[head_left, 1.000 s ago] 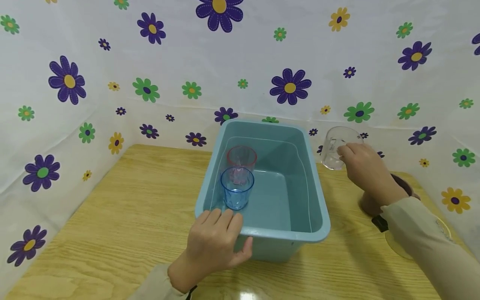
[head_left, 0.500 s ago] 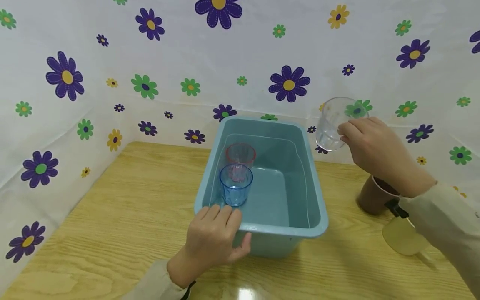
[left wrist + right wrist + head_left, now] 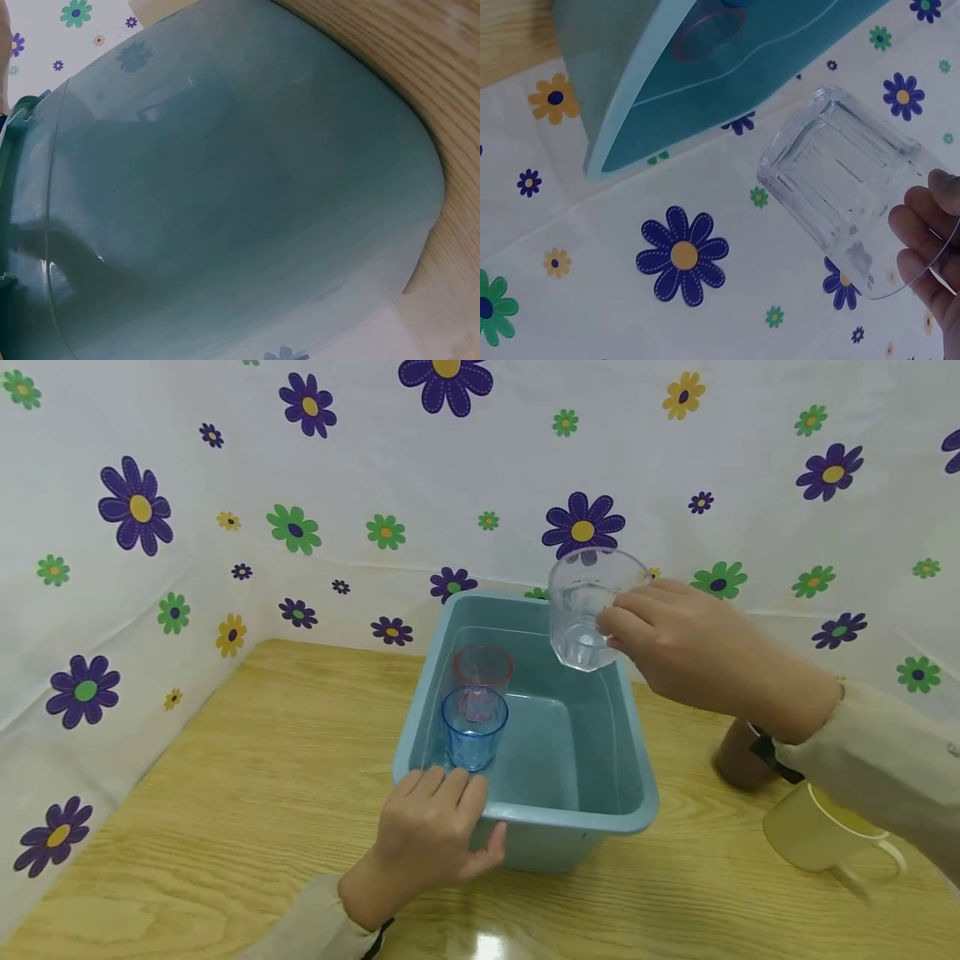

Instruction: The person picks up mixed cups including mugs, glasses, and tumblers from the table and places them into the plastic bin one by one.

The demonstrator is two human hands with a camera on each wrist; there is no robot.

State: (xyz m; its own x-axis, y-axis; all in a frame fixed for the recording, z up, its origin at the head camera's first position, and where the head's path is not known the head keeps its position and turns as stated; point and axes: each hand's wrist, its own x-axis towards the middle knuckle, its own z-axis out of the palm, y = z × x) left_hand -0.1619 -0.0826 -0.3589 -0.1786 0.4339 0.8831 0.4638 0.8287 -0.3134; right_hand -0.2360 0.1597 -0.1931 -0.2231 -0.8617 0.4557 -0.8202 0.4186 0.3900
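A blue-green plastic tub (image 3: 570, 817) stands on the table. My left hand (image 3: 431, 827) grips its near rim, fingers curled over the edge. In my right hand (image 3: 663, 639) is a clear faceted cup (image 3: 576, 618), pinched near its rim and raised over the tub's far right edge. The right wrist view shows the clear cup (image 3: 840, 172) with fingers (image 3: 922, 229) at its rim, apart from the tub. Inside the tub, along the left side, stand a blue cup (image 3: 472, 747) and a pink-rimmed clear cup (image 3: 482, 662) behind it. The left wrist view shows only the tub's outer wall (image 3: 247, 187).
To the right of the tub stand a brown cup (image 3: 737, 762), partly hidden by my right forearm, and a pale yellow mug (image 3: 810, 828) with its handle to the right. A flowered white cloth (image 3: 337, 468) hangs behind the wood-grain table (image 3: 247, 777).
My right hand has lifted the clear cup from the table's right side and carried it left to above the tub's far right edge. My left hand stays on the rim.
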